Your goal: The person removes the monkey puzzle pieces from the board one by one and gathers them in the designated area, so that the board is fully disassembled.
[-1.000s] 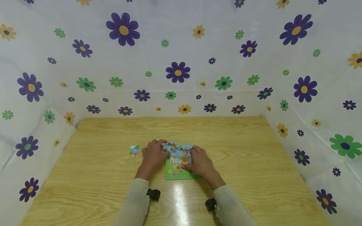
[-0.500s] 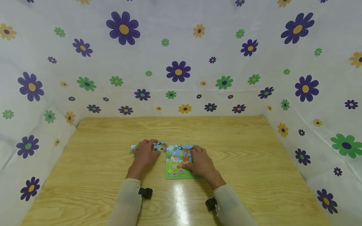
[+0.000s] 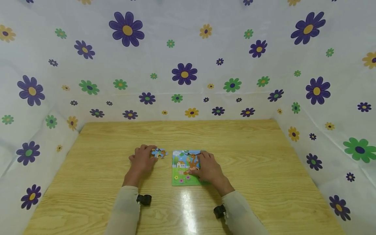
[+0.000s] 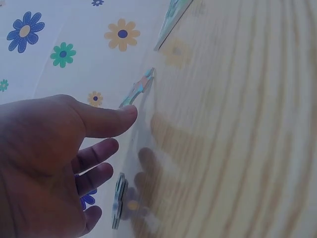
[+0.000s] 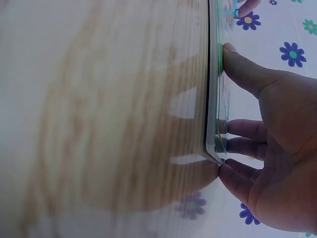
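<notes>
In the head view my left hand [image 3: 143, 159] pinches a jigsaw piece [image 3: 160, 153] with a blue ground and a brown animal, just left of the puzzle board. The left wrist view shows the thumb at this jigsaw piece [image 4: 141, 87], its other fingers loosely bent. A second loose puzzle piece [image 4: 118, 201] stands near those fingertips; in the head view the hand hides it. My right hand [image 3: 211, 166] holds the puzzle board [image 3: 180, 173], which pictures a monkey, a house and flowers. Its thumb lies on the board's face and its fingers are at the right side and corner [image 5: 214, 134].
Both the board and the pieces are on a wood-grain table [image 3: 249, 147]. White sheeting printed with flowers [image 3: 185, 58] rises at the back and both sides. A black wrist camera [image 3: 144, 199] sits at each sleeve.
My left hand has lifted the animal piece away from the board's upper left and moved left with it, covering the loose piece there. The right hand has stayed on the board.
</notes>
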`<state>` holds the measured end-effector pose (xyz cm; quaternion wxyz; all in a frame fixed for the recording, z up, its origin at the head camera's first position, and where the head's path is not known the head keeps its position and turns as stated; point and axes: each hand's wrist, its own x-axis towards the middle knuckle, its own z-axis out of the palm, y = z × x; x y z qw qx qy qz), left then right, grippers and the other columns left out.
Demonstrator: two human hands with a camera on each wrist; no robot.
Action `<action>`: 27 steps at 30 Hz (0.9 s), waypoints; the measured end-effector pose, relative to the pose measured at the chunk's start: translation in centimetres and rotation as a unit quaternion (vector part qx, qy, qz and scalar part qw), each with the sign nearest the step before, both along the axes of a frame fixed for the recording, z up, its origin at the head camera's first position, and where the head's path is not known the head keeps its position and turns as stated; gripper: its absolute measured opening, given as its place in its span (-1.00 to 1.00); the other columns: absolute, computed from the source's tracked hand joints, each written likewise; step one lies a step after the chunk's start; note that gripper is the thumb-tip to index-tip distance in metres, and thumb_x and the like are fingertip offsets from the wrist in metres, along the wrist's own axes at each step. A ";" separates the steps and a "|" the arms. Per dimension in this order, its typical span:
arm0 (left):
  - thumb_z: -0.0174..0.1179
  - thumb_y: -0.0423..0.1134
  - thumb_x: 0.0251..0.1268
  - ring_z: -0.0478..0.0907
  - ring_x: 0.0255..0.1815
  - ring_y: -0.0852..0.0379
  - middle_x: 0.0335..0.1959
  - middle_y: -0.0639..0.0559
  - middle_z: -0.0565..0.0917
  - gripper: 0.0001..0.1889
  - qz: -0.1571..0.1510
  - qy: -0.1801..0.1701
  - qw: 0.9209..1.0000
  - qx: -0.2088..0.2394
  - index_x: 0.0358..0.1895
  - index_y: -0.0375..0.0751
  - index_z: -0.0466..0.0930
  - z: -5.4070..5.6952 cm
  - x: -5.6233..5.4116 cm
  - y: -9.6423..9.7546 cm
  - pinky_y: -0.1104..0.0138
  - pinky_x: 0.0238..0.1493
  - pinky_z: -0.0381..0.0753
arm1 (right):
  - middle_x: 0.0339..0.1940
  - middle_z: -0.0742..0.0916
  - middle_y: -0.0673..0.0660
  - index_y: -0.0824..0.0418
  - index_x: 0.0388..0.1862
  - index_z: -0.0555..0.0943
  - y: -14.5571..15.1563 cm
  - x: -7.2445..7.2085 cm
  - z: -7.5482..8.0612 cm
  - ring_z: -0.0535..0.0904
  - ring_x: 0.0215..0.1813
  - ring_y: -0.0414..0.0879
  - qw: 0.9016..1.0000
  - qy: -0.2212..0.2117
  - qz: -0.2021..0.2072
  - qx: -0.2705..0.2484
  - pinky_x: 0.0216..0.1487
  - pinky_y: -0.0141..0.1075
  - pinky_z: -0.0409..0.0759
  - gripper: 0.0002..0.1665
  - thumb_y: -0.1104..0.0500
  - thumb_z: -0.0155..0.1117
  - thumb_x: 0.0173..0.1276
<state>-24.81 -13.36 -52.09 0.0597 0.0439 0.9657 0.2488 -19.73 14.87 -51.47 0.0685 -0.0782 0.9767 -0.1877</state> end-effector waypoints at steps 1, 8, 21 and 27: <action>0.18 -0.08 0.35 0.21 0.30 -0.32 0.28 -0.17 0.38 -0.52 0.001 -0.003 1.000 -0.003 0.33 0.08 0.40 0.0 0.0 -0.2 -0.24 0.05 0.16 | 0.45 0.38 0.19 0.24 0.29 0.44 0.0 0.0 0.0 0.27 0.44 0.21 1.000 0.000 0.001 0.000 0.19 0.08 0.51 -0.07 -0.33 0.36 0.12; 0.20 -0.11 0.33 0.16 0.31 -0.30 0.33 -0.16 0.31 -0.53 0.015 -0.007 1.000 -0.017 0.30 0.08 0.42 0.0 0.1 -1.1 -0.28 0.08 0.13 | 0.45 0.37 0.18 0.22 0.31 0.42 -0.2 0.1 0.1 0.27 0.45 0.20 1.000 0.004 0.004 0.004 0.17 0.08 0.52 -0.06 -0.34 0.36 0.12; 0.18 -0.15 0.33 0.05 0.33 -0.34 0.41 -0.19 0.18 -0.52 0.024 -0.029 0.999 -0.005 0.30 -0.04 0.42 0.7 0.5 -1.9 -0.31 0.06 0.07 | 0.42 0.39 0.20 0.24 0.31 0.42 -0.2 0.4 0.2 0.29 0.43 0.20 1.000 0.016 0.006 0.006 0.14 0.08 0.54 -0.06 -0.32 0.37 0.12; 0.13 -0.13 0.35 0.03 0.38 -0.34 0.45 -0.18 0.16 -0.50 0.021 -0.027 0.999 0.008 0.34 -0.08 0.39 0.5 0.5 -1.8 -0.32 0.07 0.06 | 0.43 0.38 0.20 0.23 0.31 0.42 -0.2 0.5 0.3 0.29 0.43 0.20 1.000 0.013 0.004 0.003 0.14 0.08 0.54 -0.07 -0.31 0.37 0.13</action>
